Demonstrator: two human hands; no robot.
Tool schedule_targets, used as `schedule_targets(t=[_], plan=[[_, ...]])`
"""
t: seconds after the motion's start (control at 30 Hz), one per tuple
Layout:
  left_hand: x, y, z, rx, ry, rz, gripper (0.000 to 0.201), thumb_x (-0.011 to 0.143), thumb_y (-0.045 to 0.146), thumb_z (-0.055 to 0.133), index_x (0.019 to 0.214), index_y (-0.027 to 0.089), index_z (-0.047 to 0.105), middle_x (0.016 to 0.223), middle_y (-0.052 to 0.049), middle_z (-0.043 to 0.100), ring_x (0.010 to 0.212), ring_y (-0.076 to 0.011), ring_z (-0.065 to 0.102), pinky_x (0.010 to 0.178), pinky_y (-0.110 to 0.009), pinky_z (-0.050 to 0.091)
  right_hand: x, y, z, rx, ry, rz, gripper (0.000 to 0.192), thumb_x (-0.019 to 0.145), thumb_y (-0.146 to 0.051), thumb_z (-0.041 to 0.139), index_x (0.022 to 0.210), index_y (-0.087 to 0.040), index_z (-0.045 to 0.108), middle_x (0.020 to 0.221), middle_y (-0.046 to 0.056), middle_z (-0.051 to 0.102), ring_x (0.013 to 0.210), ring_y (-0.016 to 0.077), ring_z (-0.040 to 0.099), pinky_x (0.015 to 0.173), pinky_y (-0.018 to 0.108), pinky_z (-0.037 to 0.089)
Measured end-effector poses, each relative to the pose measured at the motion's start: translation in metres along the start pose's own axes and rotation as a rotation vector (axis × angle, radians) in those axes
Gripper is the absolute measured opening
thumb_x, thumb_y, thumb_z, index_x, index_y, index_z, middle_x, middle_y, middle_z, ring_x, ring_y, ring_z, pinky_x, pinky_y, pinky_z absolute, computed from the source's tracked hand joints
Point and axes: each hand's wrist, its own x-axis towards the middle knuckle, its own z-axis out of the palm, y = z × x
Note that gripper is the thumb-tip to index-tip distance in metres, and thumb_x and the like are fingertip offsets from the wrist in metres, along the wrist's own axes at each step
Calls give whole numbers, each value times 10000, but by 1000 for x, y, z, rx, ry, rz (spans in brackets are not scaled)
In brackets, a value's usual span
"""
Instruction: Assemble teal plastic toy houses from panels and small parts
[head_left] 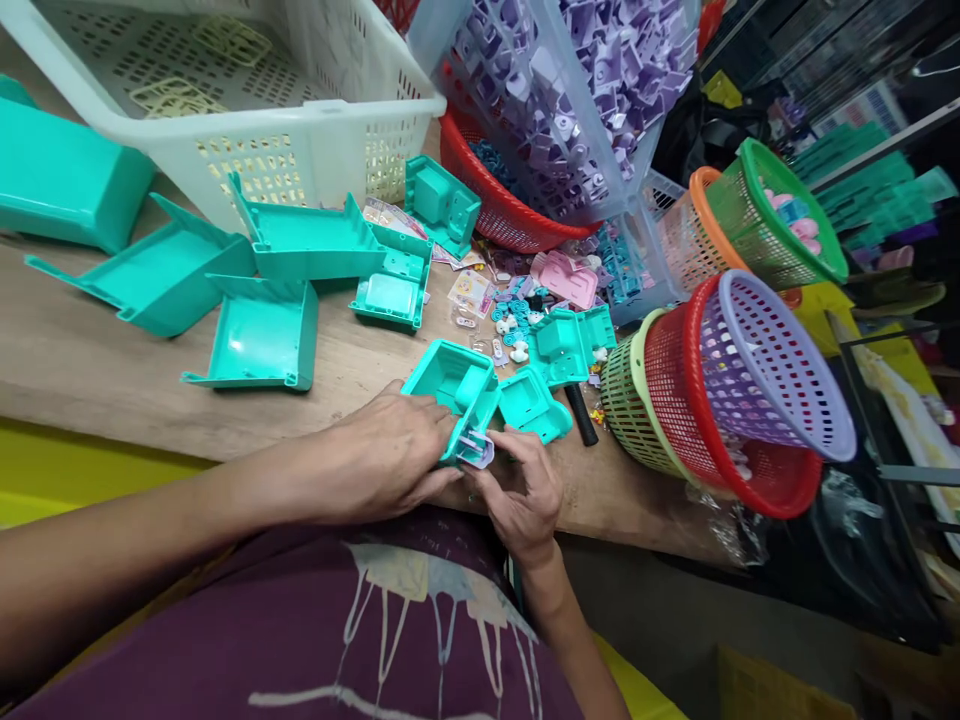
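Observation:
Near the table's front edge, my left hand [397,445] is closed around a turquoise plastic housing [444,372], which is open at the top. My right hand [525,490] pinches a small lilac plastic part [480,450] against the near end of that housing. Thumb and forefinger cover some of the lilac part, so how far it is seated cannot be made out. Just right of the housing lies a flat turquoise piece [534,402], close to my right fingers. A black rod-like handle [581,415] rests beside it.
Several turquoise shells [262,330] lie to the left. Small blue and white parts [514,322] and a pink piece [564,278] are scattered beyond my hands. A white crate [300,150], a clear bin of lilac parts [600,90] and stacked baskets [675,370] surround the work area.

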Motion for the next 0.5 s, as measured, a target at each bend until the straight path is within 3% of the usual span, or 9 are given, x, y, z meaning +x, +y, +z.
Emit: schedule_targets(t=[0.17,0.5], plan=[[6,8,3,139,-87,-10,182,920,219,452,900,148,618,876,-133,661,860,-321,626,781,-461,456,6,-1,-6,-43,-50,-99,404,845,-146,719,1225,-243,621,989,51,735,885,206,711,963,462,563],[7,12,7,187,-46,8,107,843,195,526,864,147,619,835,-135,662,826,-328,622,784,-489,439,-7,11,-1,60,-3,-46,373,816,-152,745,1169,-244,667,983,49,743,884,203,709,1005,511,543]])
